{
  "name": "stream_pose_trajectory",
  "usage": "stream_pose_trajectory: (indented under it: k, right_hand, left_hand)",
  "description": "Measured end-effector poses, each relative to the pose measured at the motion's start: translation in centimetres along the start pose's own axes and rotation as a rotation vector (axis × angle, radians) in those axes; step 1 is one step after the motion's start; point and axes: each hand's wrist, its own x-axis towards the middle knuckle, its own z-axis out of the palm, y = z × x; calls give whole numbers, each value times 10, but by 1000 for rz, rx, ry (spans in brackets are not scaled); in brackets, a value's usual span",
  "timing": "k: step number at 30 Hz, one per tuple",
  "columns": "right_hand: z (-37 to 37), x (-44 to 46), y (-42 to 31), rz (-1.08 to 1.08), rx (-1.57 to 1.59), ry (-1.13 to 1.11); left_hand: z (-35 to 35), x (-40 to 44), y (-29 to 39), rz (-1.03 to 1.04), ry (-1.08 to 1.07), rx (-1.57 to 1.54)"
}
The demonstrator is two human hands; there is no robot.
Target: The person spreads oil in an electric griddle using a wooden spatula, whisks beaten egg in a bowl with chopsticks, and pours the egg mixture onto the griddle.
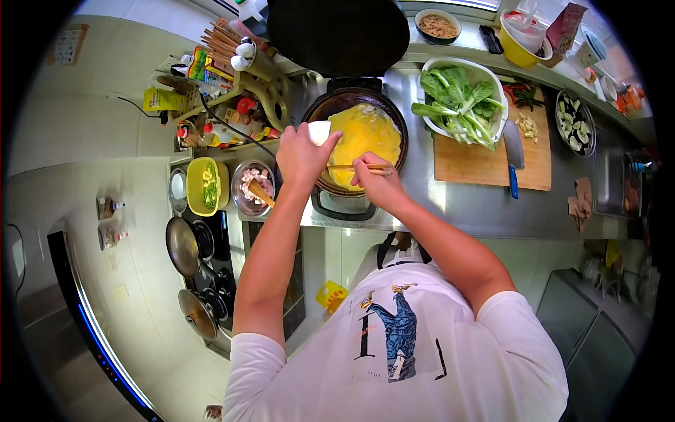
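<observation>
My left hand (302,156) grips a small white bowl (319,131), tilted over the left side of a round electric griddle (404,133). In my right hand (380,181) is a pair of chopsticks (342,167), their tips pointing left over the griddle. Yellow beaten egg (365,133) covers much of the dark cooking surface. The griddle's black lid (337,35) stands raised behind it. What is inside the bowl cannot be made out.
To the right, a white basket (500,116) of leafy greens and a knife (514,158) lie on a cutting board (464,169). At left stand a bowl of chopped meat (254,186), a yellow container (219,184) and a seasoning rack (239,98). Lidded pans (184,246) sit on the stove.
</observation>
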Motion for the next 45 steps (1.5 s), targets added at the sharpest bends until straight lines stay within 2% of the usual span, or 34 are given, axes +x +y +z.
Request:
stream_pose_trajectory:
  k: [6,8,10,12,16,18,19,20,22,23,26,27,29,30,32,35,38,40,42,45]
  right_hand:
    - [-4,-9,-6,-69,10,99]
    - [-9,-7,-11,-189,94,108]
    - [-7,2,-18,-205,128,79]
    - [2,13,-24,-229,375,-16]
    - [12,26,-4,-95,422,-89]
    - [9,23,0,-107,203,27]
    - [9,21,-3,-116,268,57]
    - [14,18,-2,-108,269,54]
    - [22,12,-2,-73,355,-100]
    - [22,7,-1,-168,129,-47]
    - [18,4,-10,-280,-30,61]
    - [23,-2,-10,-277,-26,65]
    - [32,-14,-10,-428,-55,-45]
    - [32,-14,-7,-425,-57,-45]
    - [29,-5,-7,-515,-192,112]
    - [44,-12,-12,-604,-257,50]
    - [39,-6,-7,-555,-366,100]
    - [43,-8,-5,-553,-273,148]
    - [49,-11,-6,-535,-133,68]
    - [43,-7,5,-515,-232,142]
  left_hand:
    - [-3,4,-6,71,30,45]
    - [-8,7,-8,49,29,61]
    - [-11,13,-11,17,-5,14]
    - [-14,17,-13,-11,-34,-32]
    - [-13,23,-23,-91,3,-123]
    - [-11,24,-29,-114,-37,-79]
    - [-11,21,-30,-89,-3,-82]
    - [-10,19,-30,-94,-9,-80]
    - [-8,20,-29,-90,-10,-97]
    - [-6,20,-30,-73,10,-94]
    - [0,15,-33,-87,-23,-103]
    - [2,15,-34,-79,-10,-108]
    - [2,16,-34,-87,-13,-104]
    - [1,17,-34,-96,-7,-98]
    - [4,17,-37,-96,13,-120]
    - [5,15,-35,-75,15,-112]
    - [3,15,-35,-73,7,-87]
    - [2,15,-36,-84,-23,-77]
    - [3,15,-32,-41,-11,-58]
    - [9,14,-32,-2,3,-38]
